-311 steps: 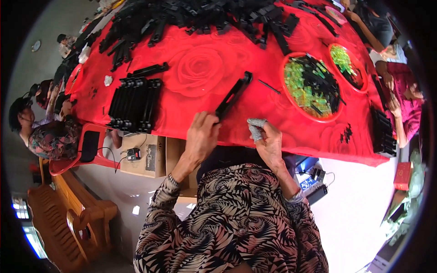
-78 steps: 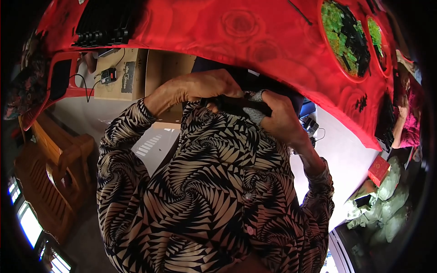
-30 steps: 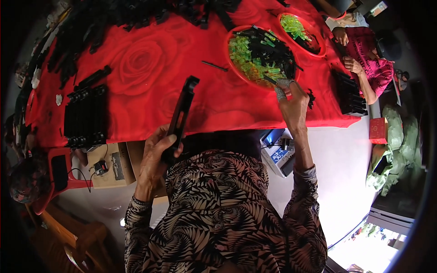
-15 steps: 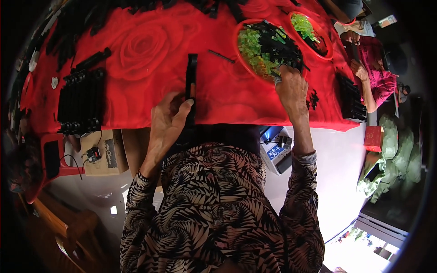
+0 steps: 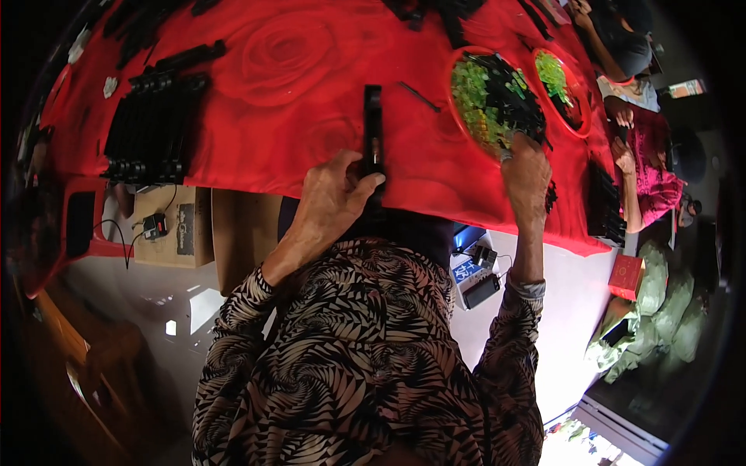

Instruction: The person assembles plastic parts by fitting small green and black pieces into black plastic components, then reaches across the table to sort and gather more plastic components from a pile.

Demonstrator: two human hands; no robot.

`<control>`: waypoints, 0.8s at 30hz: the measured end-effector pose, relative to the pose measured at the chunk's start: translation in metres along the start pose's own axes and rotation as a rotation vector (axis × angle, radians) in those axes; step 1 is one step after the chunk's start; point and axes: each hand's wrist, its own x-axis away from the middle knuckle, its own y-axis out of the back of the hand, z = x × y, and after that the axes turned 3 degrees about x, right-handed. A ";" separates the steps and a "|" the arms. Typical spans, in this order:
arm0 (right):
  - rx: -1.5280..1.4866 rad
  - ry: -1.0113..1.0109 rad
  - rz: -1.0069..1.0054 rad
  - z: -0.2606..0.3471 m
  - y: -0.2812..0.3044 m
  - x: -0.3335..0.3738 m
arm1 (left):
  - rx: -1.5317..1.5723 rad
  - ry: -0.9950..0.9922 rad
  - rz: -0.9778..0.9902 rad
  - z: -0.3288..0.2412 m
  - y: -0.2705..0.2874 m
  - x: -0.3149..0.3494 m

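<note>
My left hand [image 5: 334,186] is closed around the lower part of a long, narrow black plastic piece [image 5: 374,116], which stretches away from me at the table's near edge. The thumb presses on its right side, by a small brownish spot inside it. To the right, my right hand [image 5: 528,171] reaches down to the near side of a round red-rimmed tray [image 5: 457,105]. Its fingers are bunched together, and what they grip, if anything, is hidden. Small yellow-green translucent pieces [image 5: 472,93] fill the tray's left side, with small black pieces [image 5: 517,109] on the right.
A second red tray [image 5: 581,133] holds more green pieces. Long black parts [image 5: 151,128] lie stacked at left, others [image 5: 604,202] at right. A thin dark rod [image 5: 420,96] rests on the red tablecloth [image 5: 272,101]. Another person's hands [image 5: 624,151] are at far right.
The view has swung, so the table's things sit farther right in the picture. My left hand keeps its hold on the black piece. My right hand stays at the tray's near side.
</note>
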 end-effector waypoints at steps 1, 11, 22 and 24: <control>-0.066 0.030 -0.141 0.001 0.002 0.004 | 0.050 -0.027 -0.004 0.001 0.000 0.002; -1.686 -0.306 0.278 0.092 0.036 0.052 | 0.352 -0.299 -0.122 0.003 -0.006 0.033; -1.863 -0.247 0.279 0.140 0.029 0.068 | 0.950 -0.085 0.063 0.007 -0.016 0.034; -1.835 -0.167 0.280 0.139 0.029 0.069 | 0.968 -0.083 0.053 0.007 -0.014 0.033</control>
